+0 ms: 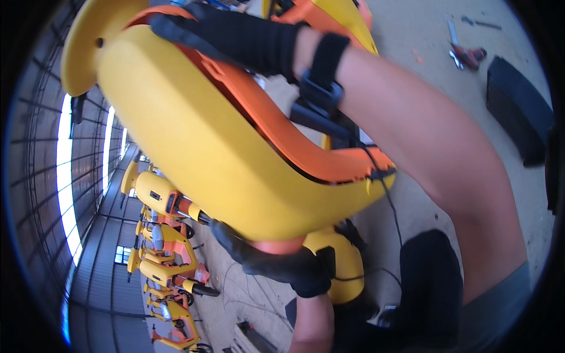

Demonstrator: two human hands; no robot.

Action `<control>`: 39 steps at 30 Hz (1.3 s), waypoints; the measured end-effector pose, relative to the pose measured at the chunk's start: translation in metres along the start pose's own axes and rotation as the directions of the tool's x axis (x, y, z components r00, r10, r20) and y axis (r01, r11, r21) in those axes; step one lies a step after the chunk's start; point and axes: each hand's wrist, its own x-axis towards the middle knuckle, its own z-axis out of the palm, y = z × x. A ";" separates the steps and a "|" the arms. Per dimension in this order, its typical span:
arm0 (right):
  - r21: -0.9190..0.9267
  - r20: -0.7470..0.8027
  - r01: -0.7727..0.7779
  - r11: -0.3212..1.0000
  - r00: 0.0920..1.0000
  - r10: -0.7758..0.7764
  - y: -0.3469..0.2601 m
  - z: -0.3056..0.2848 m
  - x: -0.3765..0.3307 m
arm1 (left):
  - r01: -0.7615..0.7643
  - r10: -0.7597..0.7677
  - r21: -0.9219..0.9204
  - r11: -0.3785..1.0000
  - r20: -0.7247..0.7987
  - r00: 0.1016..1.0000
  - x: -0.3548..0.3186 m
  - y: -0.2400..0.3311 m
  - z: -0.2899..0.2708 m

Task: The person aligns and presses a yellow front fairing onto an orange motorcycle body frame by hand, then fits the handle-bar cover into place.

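A large yellow scooter body shell, with an orange inner panel along its edge, fills the middle of the head view. A dark gap runs between the two parts. My right hand, in a black glove, is closed over the shell's upper edge, its fingertips on the orange rim. My left hand, also gloved, holds the shell from its lower side, beside a short orange section. Its fingers are partly hidden. Thin black wiring hangs from the shell's right end. A rounded yellow piece adjoins the shell at upper left.
Several yellow and orange scooters stand in a row at lower left, appearing sideways. Red-handled pliers and a wrench lie on the floor at upper right. Near them is a dark curved part. A yellow part sits below the shell.
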 end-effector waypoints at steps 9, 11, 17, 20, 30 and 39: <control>-0.089 0.166 0.022 0.996 0.986 -0.007 -0.014 -0.043 0.015 | 0.182 -0.221 -0.353 0.918 -0.073 0.972 -0.019 -0.011 0.015; -0.085 0.215 -0.011 0.996 0.976 0.029 -0.020 -0.040 0.041 | 0.181 -0.225 -0.421 0.889 -0.059 0.972 -0.019 -0.016 0.015; -0.487 0.265 0.480 0.729 0.877 -0.401 0.007 -0.044 0.050 | 0.204 -0.258 -0.456 0.867 -0.059 0.964 -0.023 -0.013 0.018; -0.477 0.260 0.451 0.755 0.892 -0.369 0.008 -0.036 0.046 | 0.218 -0.259 -0.377 0.900 -0.063 0.964 -0.023 -0.014 0.015; -0.252 0.163 0.236 0.938 0.966 -0.200 -0.011 -0.034 0.051 | 0.222 -0.221 0.033 0.974 -0.028 0.975 -0.004 0.017 0.011; -0.265 0.110 0.301 0.916 0.953 -0.281 -0.007 -0.027 0.048 | 0.310 -0.298 0.102 0.945 -0.119 0.947 0.007 0.038 0.013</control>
